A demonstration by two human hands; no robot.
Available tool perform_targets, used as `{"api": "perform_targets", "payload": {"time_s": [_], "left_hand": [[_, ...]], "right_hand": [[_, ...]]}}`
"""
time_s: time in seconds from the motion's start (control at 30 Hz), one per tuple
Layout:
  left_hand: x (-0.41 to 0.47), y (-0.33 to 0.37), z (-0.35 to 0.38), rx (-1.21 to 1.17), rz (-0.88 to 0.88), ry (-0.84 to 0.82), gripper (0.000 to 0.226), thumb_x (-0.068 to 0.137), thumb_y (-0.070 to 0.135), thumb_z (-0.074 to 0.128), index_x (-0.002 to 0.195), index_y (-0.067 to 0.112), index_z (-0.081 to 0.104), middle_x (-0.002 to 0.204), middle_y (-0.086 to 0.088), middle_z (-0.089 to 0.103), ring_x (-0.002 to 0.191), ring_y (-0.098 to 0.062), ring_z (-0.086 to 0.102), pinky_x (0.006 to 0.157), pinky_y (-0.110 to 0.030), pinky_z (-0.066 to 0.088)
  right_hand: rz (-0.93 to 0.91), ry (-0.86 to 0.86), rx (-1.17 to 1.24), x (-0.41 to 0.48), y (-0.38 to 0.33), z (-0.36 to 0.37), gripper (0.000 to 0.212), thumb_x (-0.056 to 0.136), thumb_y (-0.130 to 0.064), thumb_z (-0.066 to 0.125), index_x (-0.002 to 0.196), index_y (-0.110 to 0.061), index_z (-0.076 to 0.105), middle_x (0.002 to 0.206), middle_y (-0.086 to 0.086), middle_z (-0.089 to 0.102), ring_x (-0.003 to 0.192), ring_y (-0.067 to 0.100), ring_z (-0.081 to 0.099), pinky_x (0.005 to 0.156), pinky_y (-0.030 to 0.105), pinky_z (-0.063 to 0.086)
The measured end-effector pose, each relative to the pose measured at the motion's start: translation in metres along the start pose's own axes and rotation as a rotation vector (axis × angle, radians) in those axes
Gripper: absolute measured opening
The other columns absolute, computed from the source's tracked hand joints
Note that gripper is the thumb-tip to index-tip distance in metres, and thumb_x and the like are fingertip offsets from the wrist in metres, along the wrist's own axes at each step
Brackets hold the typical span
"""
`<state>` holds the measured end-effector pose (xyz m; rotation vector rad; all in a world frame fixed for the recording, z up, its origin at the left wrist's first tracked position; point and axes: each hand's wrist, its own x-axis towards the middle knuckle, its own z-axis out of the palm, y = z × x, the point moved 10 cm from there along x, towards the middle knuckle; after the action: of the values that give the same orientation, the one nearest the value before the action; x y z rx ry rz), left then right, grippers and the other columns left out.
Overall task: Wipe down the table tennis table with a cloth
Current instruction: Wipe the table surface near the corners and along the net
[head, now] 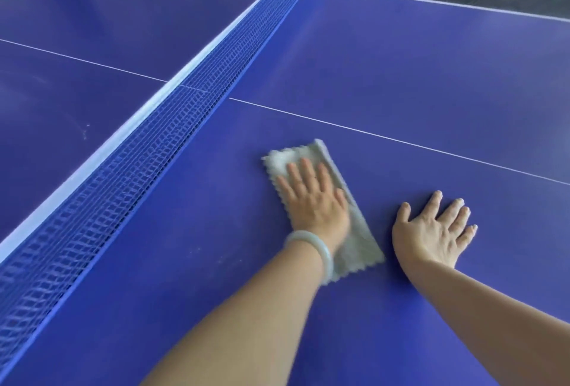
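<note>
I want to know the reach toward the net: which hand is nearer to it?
Left. The left hand presses the cloth beside the net; the right hand lies flat on the table beyond the cloth.

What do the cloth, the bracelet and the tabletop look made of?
Cloth: grey fuzzy fabric, probably microfibre; napped surface, zigzag-cut edges. Bracelet: pale, glossy, rigid ring; jade-like stone or glass, cannot tell which. Tabletop: smooth painted board, satin blue; soft glare, thin white lines.
</note>
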<state>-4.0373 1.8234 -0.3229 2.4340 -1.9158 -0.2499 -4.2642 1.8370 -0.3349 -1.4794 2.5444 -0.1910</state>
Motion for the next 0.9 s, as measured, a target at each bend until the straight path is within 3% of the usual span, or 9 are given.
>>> {"api": "perform_targets", "payload": {"time_s": [0.13, 0.27, 0.33, 0.43, 0.5, 0.57, 0.73, 0.8, 0.9], "left_hand": [[-0.097, 0.073, 0.022, 0.051, 0.349, -0.042, 0.063, 0.104, 0.042, 0.014, 0.158, 0.013, 0.0, 0.165, -0.017, -0.005, 0.149, -0.041, -0.017, 0.117, -0.063, -0.011], [-0.142, 0.028, 0.018, 0.028, 0.459, -0.011, 0.063, 0.102, 0.042, 0.015, 0.159, 0.017, 0.009, 0.166, -0.01, -0.004, 0.152, -0.031, -0.014, 0.12, -0.057, -0.004], [-0.121, -0.031, 0.008, 0.088, 0.322, 0.036, 0.062, 0.102, 0.043, 0.015, 0.159, 0.02, 0.008, 0.167, -0.006, -0.004, 0.152, -0.027, -0.011, 0.121, -0.055, -0.004], [-0.09, -0.131, -0.008, 0.149, -0.063, 0.059, 0.062, 0.102, 0.043, 0.015, 0.159, 0.021, 0.004, 0.167, -0.005, -0.002, 0.153, -0.027, -0.006, 0.121, -0.054, -0.002], [-0.088, -0.148, -0.008, 0.149, -0.189, 0.042, 0.062, 0.102, 0.042, 0.012, 0.159, 0.02, 0.002, 0.167, -0.006, -0.003, 0.153, -0.028, -0.006, 0.122, -0.054, -0.001], [-0.098, -0.116, -0.004, 0.101, -0.193, 0.063, 0.062, 0.102, 0.042, 0.011, 0.159, 0.019, 0.0, 0.166, -0.007, -0.004, 0.153, -0.03, -0.006, 0.121, -0.055, -0.001], [-0.171, 0.042, 0.02, -0.041, 0.264, 0.068, 0.061, 0.102, 0.038, 0.024, 0.158, 0.016, 0.017, 0.166, -0.008, 0.009, 0.153, -0.029, -0.004, 0.121, -0.054, 0.0], [-0.185, 0.061, 0.025, -0.022, 0.367, 0.015, 0.06, 0.103, 0.04, 0.023, 0.159, 0.018, 0.013, 0.167, -0.005, 0.004, 0.153, -0.025, -0.009, 0.122, -0.052, -0.002], [-0.175, 0.033, 0.011, -0.028, 0.428, 0.006, 0.058, 0.106, 0.041, 0.022, 0.159, 0.021, 0.008, 0.167, -0.001, -0.002, 0.152, -0.02, -0.012, 0.121, -0.05, -0.008]], "right_hand": [[0.003, 0.008, 0.047, 0.002, 0.002, -0.002, 0.072, 0.098, -0.054, 0.026, 0.159, -0.019, 0.011, 0.166, 0.012, -0.001, 0.153, 0.024, -0.007, 0.123, 0.045, -0.01], [0.002, 0.012, 0.057, 0.002, 0.002, 0.0, 0.071, 0.099, -0.052, 0.026, 0.159, -0.018, 0.011, 0.166, 0.013, 0.0, 0.153, 0.025, -0.006, 0.123, 0.046, -0.01], [-0.004, 0.014, 0.054, 0.003, 0.002, 0.001, 0.07, 0.1, -0.051, 0.025, 0.159, -0.017, 0.01, 0.166, 0.013, 0.0, 0.153, 0.026, -0.007, 0.122, 0.046, -0.01], [-0.017, 0.018, 0.062, 0.004, 0.001, 0.003, 0.071, 0.1, -0.05, 0.023, 0.159, -0.016, 0.009, 0.166, 0.014, -0.001, 0.153, 0.027, -0.007, 0.122, 0.047, -0.011], [-0.012, 0.019, 0.06, 0.004, 0.002, 0.005, 0.07, 0.1, -0.05, 0.022, 0.159, -0.015, 0.008, 0.166, 0.015, -0.001, 0.153, 0.028, -0.007, 0.122, 0.048, -0.011], [-0.019, 0.016, 0.062, 0.004, 0.002, 0.005, 0.07, 0.1, -0.049, 0.021, 0.159, -0.014, 0.008, 0.165, 0.016, -0.001, 0.153, 0.029, -0.007, 0.121, 0.049, -0.01], [-0.034, 0.012, 0.085, 0.005, 0.0, 0.004, 0.069, 0.1, -0.049, 0.023, 0.158, -0.014, 0.01, 0.165, 0.018, 0.0, 0.153, 0.031, -0.005, 0.121, 0.05, -0.009], [-0.037, 0.018, 0.094, 0.006, -0.001, 0.003, 0.07, 0.1, -0.049, 0.024, 0.158, -0.014, 0.011, 0.165, 0.018, 0.0, 0.153, 0.031, -0.005, 0.121, 0.05, -0.009], [-0.037, 0.02, 0.085, 0.007, -0.001, 0.005, 0.07, 0.099, -0.05, 0.025, 0.158, -0.014, 0.012, 0.165, 0.018, 0.0, 0.153, 0.032, -0.004, 0.121, 0.051, -0.009]]}}
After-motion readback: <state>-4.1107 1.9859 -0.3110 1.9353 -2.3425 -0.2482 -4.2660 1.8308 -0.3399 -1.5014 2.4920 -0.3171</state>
